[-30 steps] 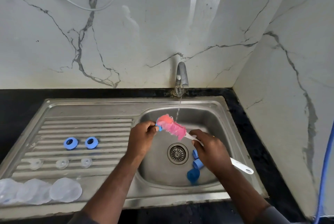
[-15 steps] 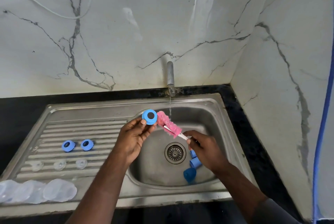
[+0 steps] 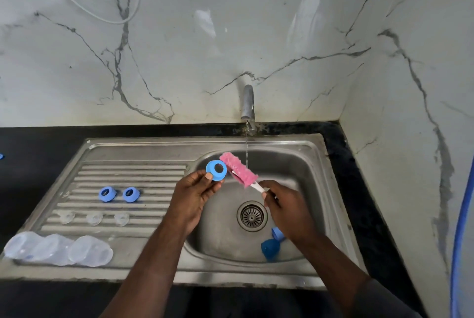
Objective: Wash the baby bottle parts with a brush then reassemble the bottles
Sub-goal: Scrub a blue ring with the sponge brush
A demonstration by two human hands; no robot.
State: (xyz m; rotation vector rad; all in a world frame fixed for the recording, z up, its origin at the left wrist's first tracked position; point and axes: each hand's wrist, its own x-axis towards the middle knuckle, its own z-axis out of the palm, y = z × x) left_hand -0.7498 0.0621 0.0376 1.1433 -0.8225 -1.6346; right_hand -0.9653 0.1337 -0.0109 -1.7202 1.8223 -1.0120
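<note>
**Blue ring and pink brush held over the sink**

The left hand (image 3: 195,197) pinches a blue ring (image 3: 216,170) above the basin, its hole facing the camera. The right hand (image 3: 287,210) grips the white handle of a brush (image 3: 238,169), whose pink head lies just beside the ring. A thin stream runs from the tap (image 3: 248,102). Blue parts (image 3: 269,248) lie near the drain (image 3: 252,216). On the drainboard (image 3: 154,161) to the left sit two blue rings (image 3: 107,194), three clear teats (image 3: 94,218) and, nearer, three clear plastic pieces (image 3: 59,249).
</note>
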